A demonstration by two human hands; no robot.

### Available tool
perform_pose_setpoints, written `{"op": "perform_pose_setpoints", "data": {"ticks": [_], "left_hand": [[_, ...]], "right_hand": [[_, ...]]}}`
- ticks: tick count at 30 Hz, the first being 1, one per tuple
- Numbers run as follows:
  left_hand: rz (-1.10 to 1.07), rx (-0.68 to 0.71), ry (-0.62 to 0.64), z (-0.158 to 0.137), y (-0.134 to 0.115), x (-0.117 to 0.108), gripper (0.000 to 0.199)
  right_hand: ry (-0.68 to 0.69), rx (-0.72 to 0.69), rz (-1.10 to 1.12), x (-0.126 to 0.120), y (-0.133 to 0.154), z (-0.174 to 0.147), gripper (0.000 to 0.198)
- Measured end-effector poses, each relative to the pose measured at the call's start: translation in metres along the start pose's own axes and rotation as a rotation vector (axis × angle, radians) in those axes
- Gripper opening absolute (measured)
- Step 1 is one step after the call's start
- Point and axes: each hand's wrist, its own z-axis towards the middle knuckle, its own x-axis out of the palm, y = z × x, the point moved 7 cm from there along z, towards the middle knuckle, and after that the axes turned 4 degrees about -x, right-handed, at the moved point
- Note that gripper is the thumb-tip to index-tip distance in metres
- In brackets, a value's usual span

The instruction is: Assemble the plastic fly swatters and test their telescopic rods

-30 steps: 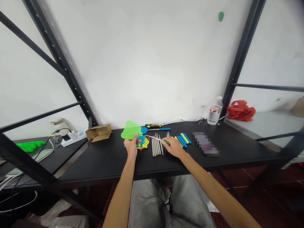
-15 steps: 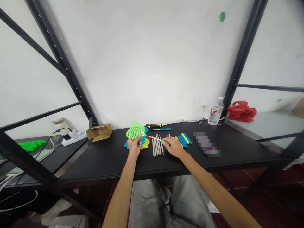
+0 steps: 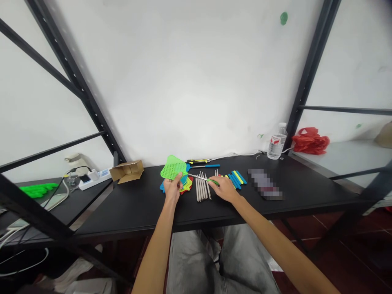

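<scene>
A green fly swatter is held over the black table, its head to the left and its metal rod running right. My left hand pinches the base of the head. My right hand is closed round the green handle. Under the swatter lie several loose heads, among them a yellow one and a blue one, partly hidden. Between my hands several metal rods lie side by side. Blue and yellow handles rest just right of my right hand.
A blue swatter and a yellow-black object lie by the wall. An open cardboard box stands left. To the right are a pixelated object, a water bottle and a red plastic bag. Black frame posts flank the table.
The swatter's head now sits closer against the rod, with the joint near my left thumb covered by green. Both hands stay nearly in place; the view shifts slightly.
</scene>
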Motion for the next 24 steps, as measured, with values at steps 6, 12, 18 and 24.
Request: {"op": "perform_pose_setpoints", "data": {"ticks": [6, 12, 18, 24], "left_hand": [[0.03, -0.002, -0.008, -0.0012, -0.0006, 0.0019, 0.045], [0.059, 0.002, 0.004, -0.0032, -0.0024, 0.0039, 0.044], [0.056, -0.008, 0.005, -0.0041, -0.0018, 0.0044, 0.044], [0.077, -0.011, 0.012, -0.0015, 0.0029, 0.0014, 0.038]], "right_hand": [[0.001, -0.002, 0.001, -0.0018, 0.0, 0.0, 0.03], [-0.001, -0.002, -0.005, -0.0006, -0.0019, -0.0002, 0.032], [-0.004, -0.003, -0.006, -0.0006, -0.0029, -0.0005, 0.033], [-0.034, -0.008, -0.001, 0.0005, -0.0064, -0.001, 0.034]]}}
